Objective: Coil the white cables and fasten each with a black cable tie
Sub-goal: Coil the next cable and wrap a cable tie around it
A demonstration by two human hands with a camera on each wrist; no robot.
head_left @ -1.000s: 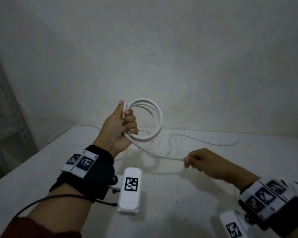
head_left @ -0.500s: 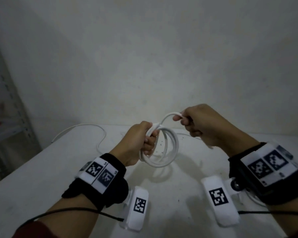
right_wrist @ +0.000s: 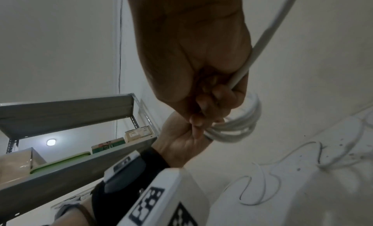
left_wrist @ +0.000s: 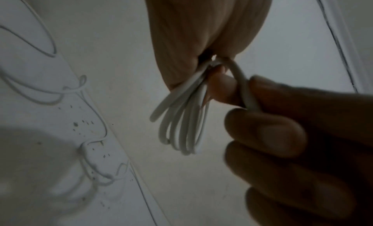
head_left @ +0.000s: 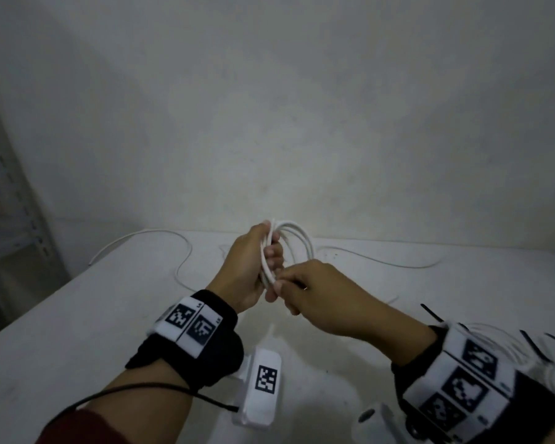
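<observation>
My left hand (head_left: 247, 270) is raised over the table and grips a coil of white cable (head_left: 302, 238) of several loops. My right hand (head_left: 305, 290) sits just right of it and pinches a strand of the same cable against the coil's lower side, close to my left fingers. The left wrist view shows the loops (left_wrist: 181, 130) hanging below the left hand (left_wrist: 201, 30), and the strand (left_wrist: 244, 89) running into the right fingers (left_wrist: 282, 133). Seen from the right wrist, the strand (right_wrist: 268, 30) passes through the right hand (right_wrist: 191, 54) to the coil (right_wrist: 242, 127). Black cable ties (head_left: 430, 312) lie at the right.
Loose white cables trail over the white table (head_left: 77, 331), one at the back left (head_left: 161, 233) and one at the back right (head_left: 382, 261). More white cable (head_left: 494, 334) lies by my right wrist. A metal shelf (head_left: 13, 235) stands at the left, a wall behind.
My right hand drew the strand up from the table to the top of the coil, then brought it down to the coil's lower side beside my left fingers. The left hand kept its grip.
</observation>
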